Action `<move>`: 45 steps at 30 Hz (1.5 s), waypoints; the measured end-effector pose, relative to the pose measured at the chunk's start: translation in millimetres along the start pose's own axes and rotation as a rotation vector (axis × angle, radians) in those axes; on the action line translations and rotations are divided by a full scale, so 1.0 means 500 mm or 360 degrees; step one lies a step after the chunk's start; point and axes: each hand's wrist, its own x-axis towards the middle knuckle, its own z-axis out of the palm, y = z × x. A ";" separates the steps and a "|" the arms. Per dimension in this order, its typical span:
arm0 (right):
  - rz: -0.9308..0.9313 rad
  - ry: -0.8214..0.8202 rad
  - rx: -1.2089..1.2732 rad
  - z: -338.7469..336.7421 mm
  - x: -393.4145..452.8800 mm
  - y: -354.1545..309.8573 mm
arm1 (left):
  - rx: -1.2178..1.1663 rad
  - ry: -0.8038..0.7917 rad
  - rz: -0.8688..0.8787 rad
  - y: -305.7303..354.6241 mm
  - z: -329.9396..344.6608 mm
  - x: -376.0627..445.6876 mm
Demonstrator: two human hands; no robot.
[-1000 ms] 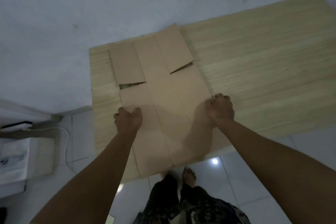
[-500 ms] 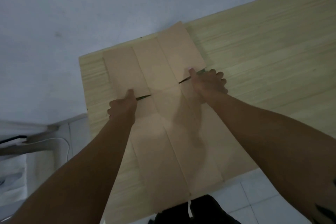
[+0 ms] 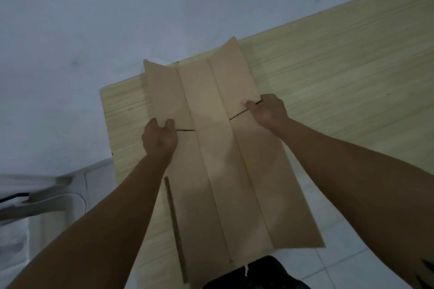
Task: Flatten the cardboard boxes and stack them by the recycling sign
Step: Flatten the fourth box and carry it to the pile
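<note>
A person is holding a flattened cardboard box with both bare hands over a pale wooden surface, its far end near the surface's back edge by the wall and its near end overhanging the front edge above the tiled floor. The left hand is closing its grip on the box's left edge at a flap slit; the right hand is pinching the right edge at the matching slit. The side panels are tilting upward, so the sheet could fold shut or a flap could tear at the slits if pulled unevenly. Right of the box the surface is lying open; left of it only a narrow strip remains. No recycling sign is showing.
</note>
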 end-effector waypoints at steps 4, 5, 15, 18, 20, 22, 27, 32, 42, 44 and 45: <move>-0.0120 0.0105 -0.0064 -0.017 -0.042 -0.029 | 0.0118 -0.0022 0.0203 0.054 -0.007 -0.032; -0.0126 0.0148 -0.0098 -0.028 -0.053 -0.037 | 0.0112 -0.0017 0.0235 0.065 -0.009 -0.039; -0.0215 0.0596 -0.0173 -0.270 -0.133 -0.021 | -0.0049 -0.0086 0.0542 0.261 0.004 -0.144; -0.0198 0.0711 -0.0163 -0.371 -0.143 0.032 | -0.0066 -0.0124 0.0660 0.345 0.040 -0.219; -0.0186 0.0779 -0.0141 -0.440 -0.145 0.080 | -0.0070 -0.0132 0.0756 0.400 0.074 -0.278; -0.0170 0.0838 -0.0115 -0.513 -0.146 0.134 | -0.0080 -0.0158 0.0823 0.455 0.113 -0.342; -0.0139 0.0952 -0.0080 -0.711 -0.149 0.297 | -0.0137 -0.0233 0.0927 0.591 0.230 -0.520; -0.0062 0.1069 -0.0064 -0.897 -0.140 0.468 | -0.0190 -0.0347 0.1009 0.714 0.371 -0.694; 0.0080 0.1222 0.0004 -1.160 0.014 0.700 | -0.0166 -0.0476 0.1101 0.950 0.640 -0.872; 0.0114 0.1241 0.0007 -1.202 0.058 0.730 | -0.0168 -0.0514 0.1084 0.999 0.695 -0.885; 0.0132 0.1249 0.0007 -1.221 0.078 0.746 | -0.0145 -0.0534 0.1084 1.023 0.722 -0.892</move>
